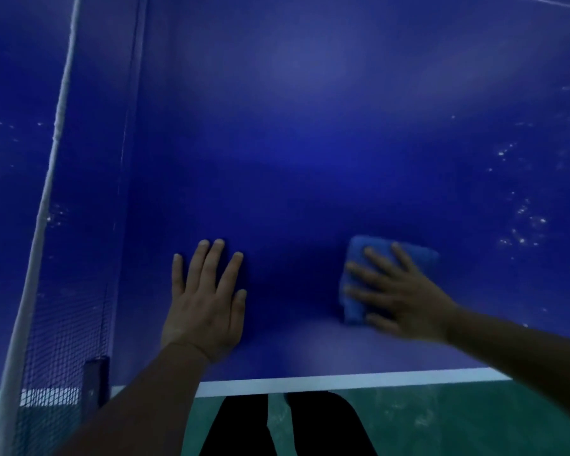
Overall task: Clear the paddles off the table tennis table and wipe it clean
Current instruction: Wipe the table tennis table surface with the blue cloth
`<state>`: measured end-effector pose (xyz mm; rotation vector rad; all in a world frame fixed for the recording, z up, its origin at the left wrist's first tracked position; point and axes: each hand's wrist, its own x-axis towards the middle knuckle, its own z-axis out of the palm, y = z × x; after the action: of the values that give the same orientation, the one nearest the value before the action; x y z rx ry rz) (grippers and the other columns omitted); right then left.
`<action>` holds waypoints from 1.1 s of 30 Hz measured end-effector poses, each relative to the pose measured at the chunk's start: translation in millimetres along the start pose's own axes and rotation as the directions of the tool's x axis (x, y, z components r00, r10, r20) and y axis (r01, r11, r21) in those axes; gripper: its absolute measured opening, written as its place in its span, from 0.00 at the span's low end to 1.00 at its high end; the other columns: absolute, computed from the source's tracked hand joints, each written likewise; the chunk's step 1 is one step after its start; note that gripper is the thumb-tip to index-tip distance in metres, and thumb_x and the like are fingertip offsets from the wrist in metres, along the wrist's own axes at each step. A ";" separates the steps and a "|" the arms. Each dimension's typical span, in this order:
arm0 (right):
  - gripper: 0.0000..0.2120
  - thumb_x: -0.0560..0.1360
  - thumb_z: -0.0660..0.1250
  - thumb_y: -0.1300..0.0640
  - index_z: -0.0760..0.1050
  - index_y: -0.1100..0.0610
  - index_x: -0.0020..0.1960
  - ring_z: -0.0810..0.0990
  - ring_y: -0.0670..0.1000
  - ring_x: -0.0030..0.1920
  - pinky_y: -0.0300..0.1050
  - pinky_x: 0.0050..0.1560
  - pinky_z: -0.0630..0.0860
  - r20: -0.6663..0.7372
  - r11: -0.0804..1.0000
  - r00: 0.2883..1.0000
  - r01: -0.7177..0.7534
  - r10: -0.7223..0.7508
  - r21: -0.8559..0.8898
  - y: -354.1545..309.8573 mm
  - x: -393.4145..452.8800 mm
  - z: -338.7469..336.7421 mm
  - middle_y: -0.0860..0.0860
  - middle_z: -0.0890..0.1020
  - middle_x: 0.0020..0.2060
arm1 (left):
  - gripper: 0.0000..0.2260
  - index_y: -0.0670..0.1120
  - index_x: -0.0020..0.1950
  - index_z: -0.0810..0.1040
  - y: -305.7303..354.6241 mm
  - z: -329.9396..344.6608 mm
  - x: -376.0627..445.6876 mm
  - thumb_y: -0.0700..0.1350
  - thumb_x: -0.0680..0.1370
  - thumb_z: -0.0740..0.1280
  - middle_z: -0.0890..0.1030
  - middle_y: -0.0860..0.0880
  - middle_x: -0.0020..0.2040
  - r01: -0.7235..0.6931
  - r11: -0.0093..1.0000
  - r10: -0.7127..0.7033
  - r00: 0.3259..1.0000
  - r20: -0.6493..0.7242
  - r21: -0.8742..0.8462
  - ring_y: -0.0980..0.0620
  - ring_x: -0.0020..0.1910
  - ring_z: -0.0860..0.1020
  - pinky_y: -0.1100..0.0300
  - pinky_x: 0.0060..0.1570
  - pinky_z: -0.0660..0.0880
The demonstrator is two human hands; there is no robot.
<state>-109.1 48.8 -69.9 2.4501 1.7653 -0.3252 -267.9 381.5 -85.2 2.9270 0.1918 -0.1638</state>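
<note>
Pressing blue cloth (359,284) under right hand (405,297), left hand (208,304) flat beside

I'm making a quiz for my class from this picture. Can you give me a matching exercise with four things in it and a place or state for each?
Things:
1. left hand
2. right hand
3. net
4. white specks

Places or states:
A. scattered on the table's right part
B. spread flat on the blue cloth
C. stands along the left side
D. flat on the bare table

Pairs: 1-D, 2-B, 3-C, 4-A
</note>
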 end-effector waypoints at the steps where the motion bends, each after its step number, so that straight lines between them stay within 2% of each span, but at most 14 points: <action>1: 0.27 0.79 0.56 0.41 0.64 0.47 0.76 0.62 0.65 0.76 0.71 0.71 0.54 0.011 0.986 0.986 -0.168 0.167 0.014 15.2 -3.8 -0.2 0.56 0.67 0.76 | 0.26 0.43 0.76 0.67 0.0 -0.7 -0.1 0.54 0.82 0.51 0.63 0.39 0.78 0.001 1.000 -0.001 1.000 0.006 0.001 0.38 0.78 0.57 0.33 0.74 0.49; 2: 0.27 0.79 0.54 0.41 0.63 0.48 0.77 0.60 0.64 0.77 0.71 0.72 0.53 0.009 0.924 0.927 -0.375 0.376 0.067 27.5 -1.3 -2.1 0.56 0.66 0.77 | 0.26 0.43 0.76 0.67 0.1 -1.6 0.0 0.54 0.82 0.51 0.63 0.38 0.78 0.001 1.000 -0.001 1.000 0.013 0.002 0.38 0.79 0.56 0.33 0.74 0.49; 4: 0.27 0.83 0.51 0.42 0.60 0.48 0.80 0.51 0.61 0.80 0.70 0.75 0.47 0.017 0.636 0.654 -0.742 0.757 0.213 37.5 17.9 -8.5 0.52 0.58 0.80 | 0.27 0.43 0.77 0.67 0.6 -4.4 0.0 0.55 0.82 0.50 0.62 0.38 0.78 0.005 1.000 -0.005 1.000 0.030 -0.007 0.38 0.79 0.56 0.33 0.74 0.49; 7: 0.27 0.83 0.51 0.42 0.55 0.45 0.81 0.46 0.59 0.81 0.71 0.75 0.45 0.072 0.232 0.265 -0.924 0.962 0.305 4.5 63.8 -14.2 0.49 0.51 0.82 | 0.27 0.44 0.77 0.66 2.5 -7.2 0.1 0.55 0.81 0.49 0.61 0.38 0.78 0.021 1.000 -0.021 0.998 0.062 -0.010 0.38 0.79 0.55 0.33 0.75 0.48; 9: 0.27 0.81 0.53 0.42 0.59 0.46 0.80 0.51 0.62 0.80 0.74 0.74 0.47 -0.003 0.369 0.385 -0.881 0.923 0.296 -52.8 85.8 -10.1 0.52 0.56 0.81 | 0.28 0.44 0.77 0.66 3.5 -7.3 0.8 0.55 0.81 0.49 0.61 0.39 0.79 0.032 0.999 -0.031 0.997 0.065 -0.015 0.39 0.79 0.54 0.33 0.76 0.47; 12: 0.25 0.81 0.56 0.42 0.67 0.47 0.76 0.57 0.63 0.79 0.74 0.74 0.51 -0.084 0.822 0.835 -0.509 0.543 0.255 -137.4 66.6 -3.7 0.52 0.63 0.79 | 0.28 0.44 0.77 0.65 3.2 -5.5 1.2 0.56 0.81 0.49 0.60 0.39 0.79 0.040 0.999 -0.039 0.998 0.052 -0.031 0.39 0.80 0.53 0.35 0.76 0.44; 15: 0.25 0.80 0.56 0.42 0.69 0.47 0.76 0.61 0.64 0.78 0.72 0.73 0.53 -0.065 0.809 0.825 -0.531 0.562 0.250 -118.8 5.2 12.7 0.53 0.65 0.78 | 0.27 0.47 0.78 0.64 1.6 -2.7 -0.1 0.56 0.81 0.49 0.58 0.39 0.79 0.034 0.999 -0.033 0.999 0.036 -0.037 0.40 0.80 0.51 0.36 0.77 0.43; 19: 0.30 0.81 0.43 0.38 0.52 0.45 0.81 0.47 0.59 0.81 0.69 0.76 0.45 0.148 0.384 0.421 -0.895 0.895 0.226 -47.9 -81.2 23.3 0.51 0.52 0.82 | 0.26 0.50 0.78 0.63 -0.1 1.1 -0.3 0.56 0.82 0.49 0.56 0.42 0.80 -0.006 1.000 0.007 0.999 0.031 -0.029 0.41 0.80 0.50 0.37 0.77 0.42; 22: 0.30 0.82 0.42 0.38 0.47 0.44 0.82 0.42 0.57 0.81 0.70 0.76 0.42 0.207 0.001 0.066 -0.954 0.976 0.301 -23.7 -92.1 21.8 0.49 0.46 0.82 | 0.26 0.50 0.78 0.64 0.8 1.4 0.9 0.57 0.82 0.48 0.57 0.42 0.80 0.000 1.000 0.000 0.999 0.038 -0.016 0.42 0.80 0.50 0.37 0.77 0.42; 24: 0.28 0.84 0.44 0.41 0.48 0.45 0.82 0.43 0.59 0.81 0.72 0.75 0.44 0.211 -0.093 -0.030 -0.950 0.977 0.298 -33.5 -66.0 18.9 0.49 0.47 0.82 | 0.27 0.49 0.78 0.63 2.4 0.3 0.6 0.57 0.81 0.48 0.56 0.42 0.80 0.010 1.000 -0.010 0.999 0.045 -0.012 0.42 0.80 0.49 0.37 0.77 0.42; 26: 0.27 0.83 0.46 0.42 0.52 0.45 0.82 0.47 0.61 0.81 0.72 0.75 0.44 0.133 0.088 0.131 -0.954 0.982 0.287 -65.1 -36.1 18.3 0.51 0.51 0.82 | 0.28 0.47 0.79 0.63 9.1 -1.6 -0.3 0.57 0.81 0.48 0.56 0.41 0.80 0.037 0.999 -0.036 0.998 0.053 -0.034 0.41 0.80 0.48 0.37 0.77 0.42; 28: 0.27 0.83 0.49 0.42 0.59 0.47 0.80 0.52 0.63 0.80 0.73 0.75 0.46 0.040 0.480 0.508 -0.834 0.860 0.273 -105.5 -23.5 17.6 0.52 0.57 0.81 | 0.29 0.43 0.78 0.63 26.6 -3.8 -3.2 0.57 0.80 0.49 0.55 0.39 0.80 0.056 0.996 -0.053 0.997 0.047 -0.064 0.40 0.80 0.49 0.36 0.77 0.43; 30: 0.26 0.83 0.51 0.42 0.61 0.46 0.79 0.54 0.62 0.80 0.73 0.75 0.51 -0.010 0.724 0.743 -0.649 0.669 0.234 -117.5 -44.0 25.3 0.51 0.60 0.80 | 0.29 0.41 0.76 0.66 57.5 -3.5 -9.6 0.56 0.80 0.51 0.58 0.38 0.79 0.018 0.995 -0.016 1.000 0.019 -0.097 0.39 0.80 0.52 0.35 0.76 0.45; 33: 0.27 0.82 0.51 0.41 0.62 0.47 0.79 0.56 0.62 0.79 0.72 0.74 0.54 -0.001 0.643 0.660 -0.731 0.751 0.229 -71.0 -105.8 41.6 0.52 0.61 0.79 | 0.27 0.41 0.73 0.71 115.3 5.4 -20.2 0.55 0.79 0.53 0.64 0.40 0.78 -0.082 0.981 0.083 0.997 -0.001 -0.175 0.40 0.79 0.56 0.33 0.76 0.48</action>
<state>-213.0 -34.9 -82.8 3.1126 0.5951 -0.3112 -272.3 266.1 -65.5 2.7537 0.0785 -0.1364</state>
